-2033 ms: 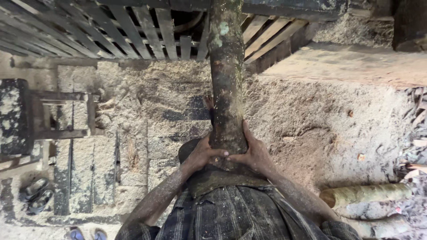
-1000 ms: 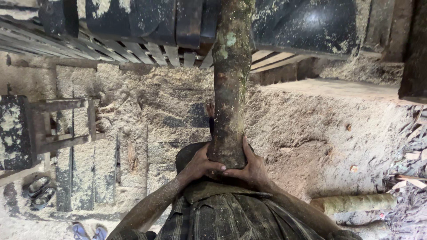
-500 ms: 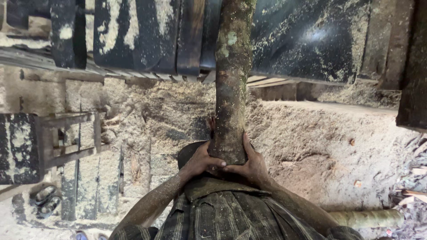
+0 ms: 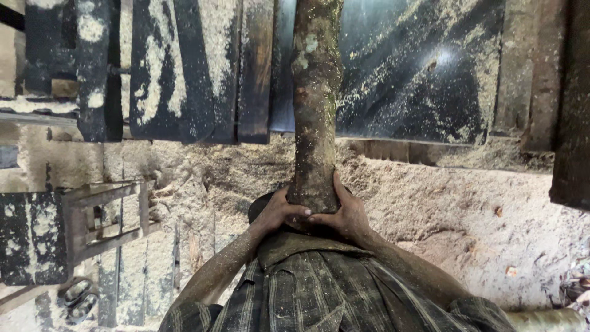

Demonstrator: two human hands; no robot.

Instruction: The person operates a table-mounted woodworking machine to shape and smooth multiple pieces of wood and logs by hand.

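A long, rough log (image 4: 316, 104) with bark and pale lichen patches runs from my waist straight ahead over a dark, sawdust-strewn machine table (image 4: 418, 74). Both hands clasp its near end against my checked shirt (image 4: 313, 289). My left hand (image 4: 279, 212) wraps the left side of the end. My right hand (image 4: 345, 215) wraps the right side, with fingers across the cut face. The far end of the log is out of view past the top edge.
Sawdust covers the ground (image 4: 442, 209). Dark planks (image 4: 178, 67) lie at the upper left. A small wooden frame (image 4: 101, 221) stands to the left, with sandals (image 4: 80, 298) below it. Another log (image 4: 547, 320) lies at the bottom right, and a dark post (image 4: 571, 104) is on the right edge.
I and the log have moved forward: the slatted platform has left the view and the dark table now fills the top. Both hands keep the same grip.
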